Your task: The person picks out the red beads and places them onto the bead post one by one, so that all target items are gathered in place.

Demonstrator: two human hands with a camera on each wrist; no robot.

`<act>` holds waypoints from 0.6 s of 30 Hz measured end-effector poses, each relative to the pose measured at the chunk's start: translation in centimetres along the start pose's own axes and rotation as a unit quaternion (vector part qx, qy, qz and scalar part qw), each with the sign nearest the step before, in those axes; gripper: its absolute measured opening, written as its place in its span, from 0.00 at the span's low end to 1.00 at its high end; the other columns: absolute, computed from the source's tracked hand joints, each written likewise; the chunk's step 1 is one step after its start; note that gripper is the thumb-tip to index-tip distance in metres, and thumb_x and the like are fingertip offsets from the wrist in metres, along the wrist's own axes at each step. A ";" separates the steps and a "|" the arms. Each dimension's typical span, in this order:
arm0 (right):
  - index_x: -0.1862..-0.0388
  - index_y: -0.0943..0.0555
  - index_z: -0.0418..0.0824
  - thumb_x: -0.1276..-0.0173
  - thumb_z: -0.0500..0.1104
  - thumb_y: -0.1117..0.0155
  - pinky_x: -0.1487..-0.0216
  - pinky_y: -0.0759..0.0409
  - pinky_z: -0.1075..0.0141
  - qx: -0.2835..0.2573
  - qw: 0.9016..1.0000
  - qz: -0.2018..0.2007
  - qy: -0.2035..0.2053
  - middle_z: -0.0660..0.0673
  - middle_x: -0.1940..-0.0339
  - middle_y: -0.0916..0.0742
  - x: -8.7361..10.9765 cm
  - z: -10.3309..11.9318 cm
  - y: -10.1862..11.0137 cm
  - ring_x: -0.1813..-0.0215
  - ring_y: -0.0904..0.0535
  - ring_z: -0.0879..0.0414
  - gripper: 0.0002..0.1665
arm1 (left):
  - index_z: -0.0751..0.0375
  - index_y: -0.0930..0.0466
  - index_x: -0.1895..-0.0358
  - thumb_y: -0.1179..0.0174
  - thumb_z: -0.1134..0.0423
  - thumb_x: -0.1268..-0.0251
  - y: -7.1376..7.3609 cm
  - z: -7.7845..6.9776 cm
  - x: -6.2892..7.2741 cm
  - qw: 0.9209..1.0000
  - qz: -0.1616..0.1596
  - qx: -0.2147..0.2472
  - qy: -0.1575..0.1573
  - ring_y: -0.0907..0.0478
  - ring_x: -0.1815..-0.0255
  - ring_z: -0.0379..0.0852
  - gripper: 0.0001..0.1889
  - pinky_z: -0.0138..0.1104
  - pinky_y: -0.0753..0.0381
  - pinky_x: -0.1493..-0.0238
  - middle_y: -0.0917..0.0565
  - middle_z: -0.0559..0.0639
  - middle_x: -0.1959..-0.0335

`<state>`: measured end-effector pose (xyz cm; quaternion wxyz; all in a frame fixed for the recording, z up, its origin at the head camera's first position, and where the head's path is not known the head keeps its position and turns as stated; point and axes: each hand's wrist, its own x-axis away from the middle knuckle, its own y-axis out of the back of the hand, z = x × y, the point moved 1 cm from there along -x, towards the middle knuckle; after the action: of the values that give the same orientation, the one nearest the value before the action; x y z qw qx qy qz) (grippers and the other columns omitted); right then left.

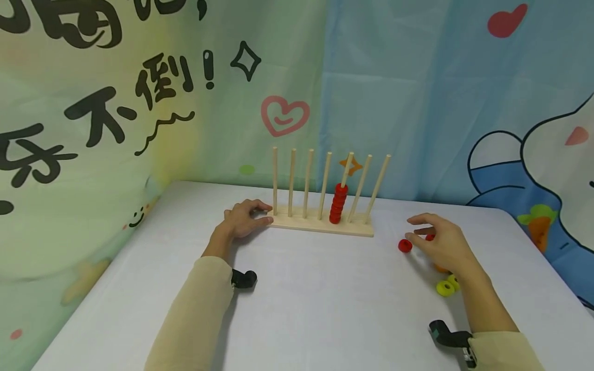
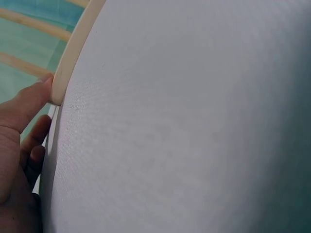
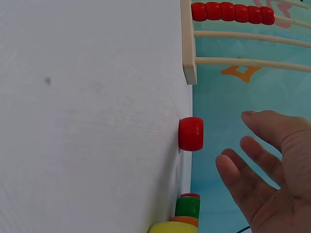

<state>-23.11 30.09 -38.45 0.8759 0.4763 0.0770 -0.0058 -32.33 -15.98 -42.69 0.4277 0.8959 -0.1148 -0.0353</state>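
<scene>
A wooden peg stand (image 1: 320, 225) with several upright pegs sits at the back middle of the table. Red beads (image 1: 339, 204) are stacked on its third peg from the right. My left hand (image 1: 243, 219) holds the left end of the base, thumb at the front and fingers behind. Over on the right, my right hand (image 1: 441, 245) hovers with fingers spread and slightly bent, nothing between them. Just below its fingertips a loose red bead (image 3: 191, 134) lies on the table. Another red bead (image 1: 430, 237) shows partly behind the hand.
Yellow beads (image 1: 445, 288) lie below the right hand in the head view. A green bead (image 3: 187, 207) and an orange bead (image 3: 184, 222) sit close by in the right wrist view. A printed cloth backdrop (image 1: 394, 93) hangs behind the white table (image 1: 315, 309).
</scene>
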 end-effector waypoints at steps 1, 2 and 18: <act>0.37 0.25 0.41 0.31 0.49 0.34 0.53 0.19 0.44 0.001 1.000 0.002 -0.002 0.34 0.37 0.24 0.0 0.0 0.0 0.45 0.21 0.35 0.27 | 0.41 0.20 0.42 0.37 0.43 0.35 0.0 0.0 0.0 1.000 0.001 0.001 -0.002 0.33 0.36 0.55 0.21 0.57 0.48 0.39 0.23 0.45 0.39; 0.37 0.25 0.41 0.31 0.48 0.33 0.53 0.19 0.45 0.002 1.000 0.003 -0.003 0.34 0.36 0.25 0.0 -0.1 0.0 0.45 0.21 0.35 0.27 | 0.41 0.20 0.42 0.37 0.43 0.36 0.0 -0.1 -0.1 1.000 0.002 0.002 -0.001 0.33 0.36 0.55 0.20 0.56 0.48 0.38 0.23 0.45 0.39; 0.40 0.23 0.40 0.34 0.52 0.31 0.45 0.26 0.37 0.023 0.997 0.079 -0.008 0.32 0.34 0.26 -0.4 -0.1 -0.8 0.41 0.22 0.34 0.28 | 0.40 0.20 0.41 0.38 0.41 0.36 0.2 -0.1 -0.2 1.000 0.003 -0.005 -0.002 0.34 0.35 0.55 0.22 0.57 0.48 0.37 0.24 0.45 0.37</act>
<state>-23.58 29.68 -39.09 0.8630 0.5009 0.0315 0.0581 -32.49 -15.93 -42.47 0.4322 0.8933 -0.1179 -0.0363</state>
